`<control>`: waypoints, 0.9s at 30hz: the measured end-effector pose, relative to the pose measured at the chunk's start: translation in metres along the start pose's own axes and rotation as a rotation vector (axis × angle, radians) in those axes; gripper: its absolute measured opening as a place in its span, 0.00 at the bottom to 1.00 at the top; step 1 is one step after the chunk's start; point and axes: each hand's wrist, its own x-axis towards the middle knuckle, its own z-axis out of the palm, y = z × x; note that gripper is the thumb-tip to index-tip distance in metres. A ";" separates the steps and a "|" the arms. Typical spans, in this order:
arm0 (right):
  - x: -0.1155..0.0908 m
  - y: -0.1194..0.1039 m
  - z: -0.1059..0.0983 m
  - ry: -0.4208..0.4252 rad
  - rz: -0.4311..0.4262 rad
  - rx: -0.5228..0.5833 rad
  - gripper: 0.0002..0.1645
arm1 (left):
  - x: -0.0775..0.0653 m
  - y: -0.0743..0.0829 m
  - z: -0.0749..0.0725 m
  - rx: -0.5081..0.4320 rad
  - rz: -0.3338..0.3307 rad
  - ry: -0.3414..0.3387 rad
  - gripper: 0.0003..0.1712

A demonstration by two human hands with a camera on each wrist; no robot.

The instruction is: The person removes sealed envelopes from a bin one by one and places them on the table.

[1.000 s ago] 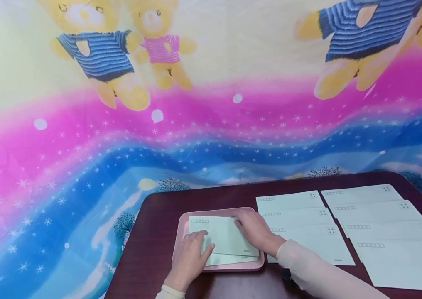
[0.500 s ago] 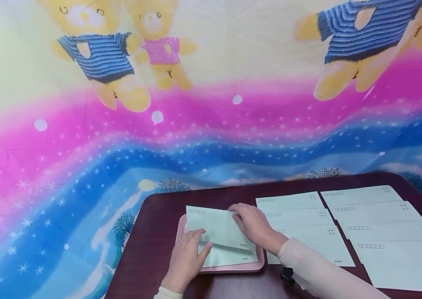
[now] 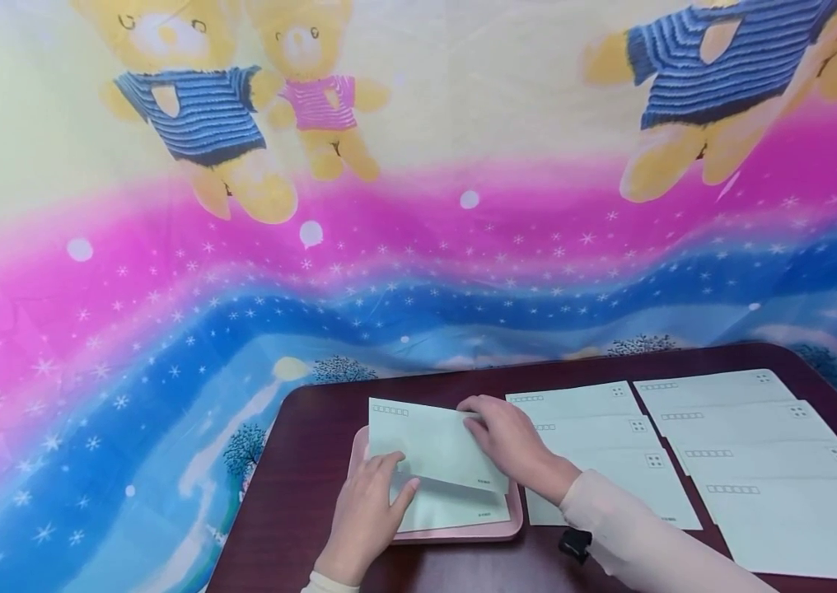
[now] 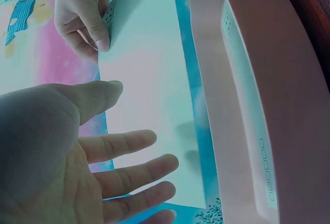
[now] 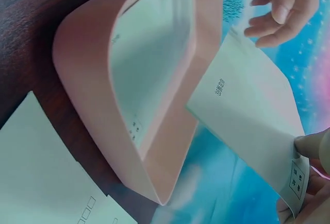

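A pale envelope (image 3: 433, 449) with a row of postcode boxes hangs tilted above the pink tray (image 3: 516, 527). My right hand (image 3: 515, 449) pinches its upper right corner, thumb on the face beside the printed stamp square, as the right wrist view shows. Inside the tray lies another envelope (image 5: 149, 54), lower down and flat. My left hand (image 3: 362, 515) is at the tray's left side. Its fingers are spread and fairly straight in the left wrist view, close to the raised envelope (image 4: 154, 90) without gripping it.
To the right, two columns of overlapping envelopes lie on the dark brown table (image 3: 300, 461): a nearer column (image 3: 604, 486) beside the tray and a farther one (image 3: 811, 527). A patterned cloth (image 3: 418, 231) with bears hangs behind the table. A small black object (image 3: 576, 543) shows under the right sleeve.
My right hand has lifted the top envelope from the tray by its corner, so it tilts up and the one beneath shows more. My left hand has barely moved.
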 end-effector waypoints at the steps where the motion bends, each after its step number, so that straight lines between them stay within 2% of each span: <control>1: 0.000 0.000 -0.001 0.004 0.004 0.003 0.11 | 0.000 0.000 0.000 -0.004 -0.008 -0.008 0.23; 6: 0.001 0.000 -0.008 0.017 0.010 0.007 0.11 | 0.000 0.001 -0.001 -0.013 -0.016 -0.010 0.23; 12: 0.001 0.000 -0.013 0.030 0.005 0.003 0.11 | -0.003 0.002 -0.003 0.003 0.016 0.028 0.23; 20: -0.001 0.001 -0.020 0.036 -0.001 0.002 0.11 | -0.003 0.006 -0.006 -0.005 0.024 0.032 0.22; 27: -0.004 0.007 -0.026 0.052 -0.017 0.006 0.10 | -0.001 0.009 -0.008 0.013 0.057 0.055 0.22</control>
